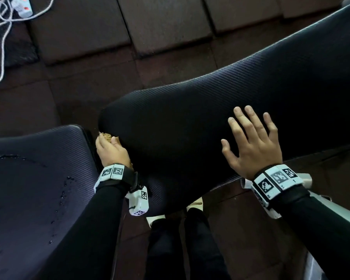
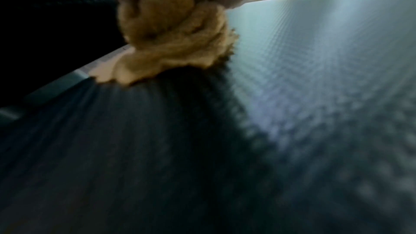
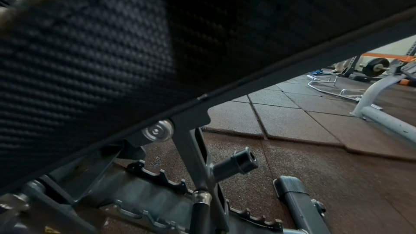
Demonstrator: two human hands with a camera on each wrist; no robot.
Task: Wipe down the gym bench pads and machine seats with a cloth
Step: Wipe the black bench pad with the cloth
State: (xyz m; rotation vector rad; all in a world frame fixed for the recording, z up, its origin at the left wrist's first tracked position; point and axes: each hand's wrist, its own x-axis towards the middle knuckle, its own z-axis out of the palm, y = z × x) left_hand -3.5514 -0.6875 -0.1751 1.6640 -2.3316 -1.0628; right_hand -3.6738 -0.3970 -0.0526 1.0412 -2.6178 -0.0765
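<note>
A long black textured back pad (image 1: pixel 220 102) runs from the centre up to the right. Its lower end meets a black seat pad (image 1: pixel 36 174) at the left, which carries water droplets. My left hand (image 1: pixel 109 148) grips a bunched tan cloth (image 1: pixel 105 136) and presses it against the back pad's lower end, in the gap between the two pads. The left wrist view shows the cloth (image 2: pixel 173 42) crumpled on the pad (image 2: pixel 292 95). My right hand (image 1: pixel 251 142) lies flat with spread fingers on the back pad's near side. The right wrist view shows the pad's edge (image 3: pixel 101 60).
Rubber floor tiles (image 1: pixel 89 37) surround the bench. A white power strip (image 1: pixel 21 5) with cables lies at the top left. Under the pad are the bench frame and its notched adjuster (image 3: pixel 157 175). A barbell (image 3: pixel 376 67) and a grey machine frame (image 3: pixel 382 120) stand further off.
</note>
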